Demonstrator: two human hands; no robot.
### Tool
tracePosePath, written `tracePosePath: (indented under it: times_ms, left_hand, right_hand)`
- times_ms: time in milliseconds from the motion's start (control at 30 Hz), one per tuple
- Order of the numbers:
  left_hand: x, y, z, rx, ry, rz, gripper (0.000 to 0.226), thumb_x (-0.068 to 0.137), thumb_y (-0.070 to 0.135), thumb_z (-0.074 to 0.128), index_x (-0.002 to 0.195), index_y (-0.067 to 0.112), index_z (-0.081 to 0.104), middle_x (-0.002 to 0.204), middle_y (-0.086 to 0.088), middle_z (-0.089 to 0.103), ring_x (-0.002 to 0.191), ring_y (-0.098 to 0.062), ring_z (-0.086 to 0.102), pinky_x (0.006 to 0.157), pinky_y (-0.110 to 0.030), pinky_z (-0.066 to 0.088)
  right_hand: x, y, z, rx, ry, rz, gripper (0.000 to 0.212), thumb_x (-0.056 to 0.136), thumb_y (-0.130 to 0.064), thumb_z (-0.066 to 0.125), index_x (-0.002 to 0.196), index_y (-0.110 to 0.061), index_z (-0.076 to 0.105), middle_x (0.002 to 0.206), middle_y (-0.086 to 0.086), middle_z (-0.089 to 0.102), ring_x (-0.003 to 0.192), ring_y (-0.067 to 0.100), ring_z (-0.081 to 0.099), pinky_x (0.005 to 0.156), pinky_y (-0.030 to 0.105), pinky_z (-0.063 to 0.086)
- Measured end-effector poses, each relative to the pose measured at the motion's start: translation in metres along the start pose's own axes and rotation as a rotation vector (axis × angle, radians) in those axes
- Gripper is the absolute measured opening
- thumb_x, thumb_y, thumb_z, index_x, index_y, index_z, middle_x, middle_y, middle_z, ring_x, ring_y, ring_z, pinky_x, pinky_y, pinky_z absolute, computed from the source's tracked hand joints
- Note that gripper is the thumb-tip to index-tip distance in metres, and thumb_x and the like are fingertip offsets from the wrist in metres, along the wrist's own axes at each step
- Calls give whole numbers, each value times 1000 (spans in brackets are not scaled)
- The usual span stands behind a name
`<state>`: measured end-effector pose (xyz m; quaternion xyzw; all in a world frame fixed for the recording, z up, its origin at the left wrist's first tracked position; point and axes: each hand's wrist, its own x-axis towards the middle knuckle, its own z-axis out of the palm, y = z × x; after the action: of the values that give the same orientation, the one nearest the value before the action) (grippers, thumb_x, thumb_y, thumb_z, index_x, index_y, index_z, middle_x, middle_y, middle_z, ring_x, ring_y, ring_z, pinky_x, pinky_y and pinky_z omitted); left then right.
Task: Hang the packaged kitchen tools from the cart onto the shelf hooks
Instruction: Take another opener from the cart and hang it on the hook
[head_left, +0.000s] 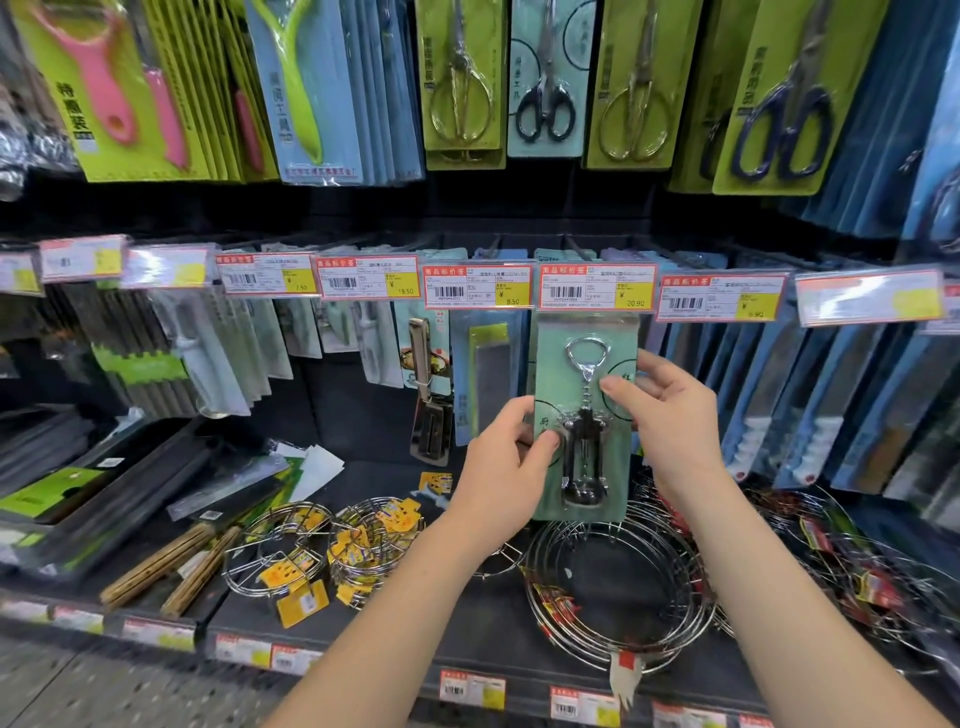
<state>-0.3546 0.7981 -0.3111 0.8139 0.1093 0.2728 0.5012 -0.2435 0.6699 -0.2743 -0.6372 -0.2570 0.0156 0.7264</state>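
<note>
Both hands hold the corkscrew package (614, 467), my left hand (506, 467) pinching its left edge and my right hand (670, 410) its right. It stands upright just below the 20.90 price tag (597, 287)

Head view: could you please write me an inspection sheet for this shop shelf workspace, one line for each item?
Surface: dark lower shelf, loaded with goods.
Job's things: corkscrew pack held upright under the 20.90 price tag; its top is hidden, so hooked or not cannot be told. Cart: not in view.
Clutter: wire racks with yellow tags, wooden sticks.
Grippers: left hand pinches the pack's left edge; right hand pinches its right edge.
Cables: nothing seen.
Surroundings: scissors packs and peeler packs hanging above.
</note>
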Motion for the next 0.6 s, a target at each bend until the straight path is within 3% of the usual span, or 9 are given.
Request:
tracePosePath:
  times_ms: [100, 200, 333, 433, 500, 600]
  left_hand:
    - [2, -6, 0, -46, 12, 9, 25, 105, 27, 54, 127, 37, 57, 99, 2, 74, 86, -21, 66, 81, -35, 55]
    - [1, -10, -2, -54, 9, -10, 30, 106, 26, 52, 129, 43, 57, 105, 7, 75, 102, -25, 68, 93, -37, 55]
    - [8, -13, -8, -24, 5, -24, 34, 107, 25, 49, 135, 43, 55, 110, 10, 75, 107, -17, 68, 96, -33, 54]
    - [9, -14, -7, -24, -20, -18, 37, 107, 25, 49, 138, 45, 53, 112, 11, 75, 108, -18, 69, 100, -38, 55]
    - [9, -12, -4, -28, -31, 2, 39, 106, 27, 50, 140, 46, 52, 111, 11, 75, 104, -20, 69, 97, -39, 55]
    - [13, -13, 2, 1, -19, 11, 42, 105, 31, 52, 146, 40, 48, 105, 4, 76, 83, -25, 65, 79, -32, 55]
  right_hand:
    - [1, -4, 3, 15, -33, -4, 29, 89, -3, 70, 110, -23, 71, 95, -1, 79, 91, 18, 76, 85, 37, 60]
    - [4, 1, 7, 15, -36, 19, 31, 88, -3, 70, 117, -15, 70, 98, 2, 79, 94, 20, 75, 91, 42, 59]
    - [8, 10, 14, 0, -20, 27, 43, 83, -16, 77, 125, -15, 67, 108, 0, 77, 104, 19, 72, 97, 47, 55]
    - [9, 15, 11, 9, 14, 34, 38, 84, -15, 77, 121, -15, 69, 107, 1, 78, 104, 20, 72, 97, 47, 56]
    - [10, 18, 8, 39, 50, 43, 46, 80, -20, 79, 124, -13, 67, 111, 4, 76, 107, 22, 71, 99, 49, 54]
    - [16, 20, 5, 38, 82, 56, 63, 70, -34, 82, 127, -13, 66, 118, 6, 73, 114, 22, 68, 102, 48, 52]
